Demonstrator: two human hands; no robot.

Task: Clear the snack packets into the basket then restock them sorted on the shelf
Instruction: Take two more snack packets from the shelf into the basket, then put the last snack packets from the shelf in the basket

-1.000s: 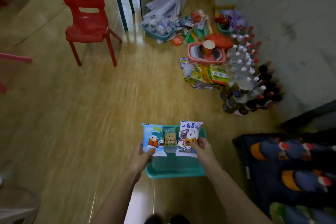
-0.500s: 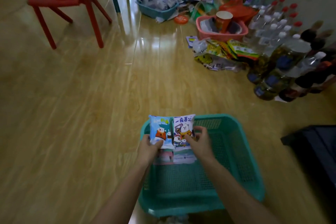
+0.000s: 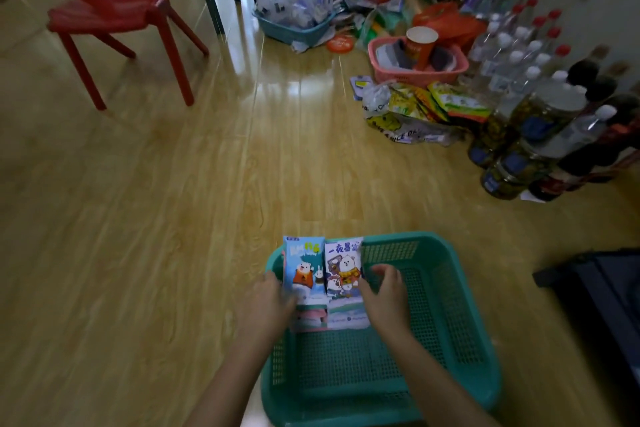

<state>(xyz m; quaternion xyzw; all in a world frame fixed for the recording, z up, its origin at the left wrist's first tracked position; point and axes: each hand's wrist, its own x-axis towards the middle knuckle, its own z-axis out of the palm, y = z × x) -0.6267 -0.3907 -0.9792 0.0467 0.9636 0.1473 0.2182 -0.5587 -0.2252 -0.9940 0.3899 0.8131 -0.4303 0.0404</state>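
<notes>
In the head view, the blue cartoon-bear snack packet [image 3: 303, 267] and the white cartoon-bear snack packet [image 3: 344, 269], held above the teal plastic mesh basket [image 3: 415, 239] a second ago, now stand in its far-left corner, so this drop looks nearly finished. The left hand [image 3: 270, 302] curls its fingers round the blue packet's lower edge. The right hand [image 3: 384, 295] has its fingers loosely bent beside the white packet, but I cannot tell whether it is gripping it.

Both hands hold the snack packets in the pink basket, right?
No: the head view shows the left hand and right hand holding the blue packet and white packet in the teal basket; the pink basket sits by the bottles.
</notes>
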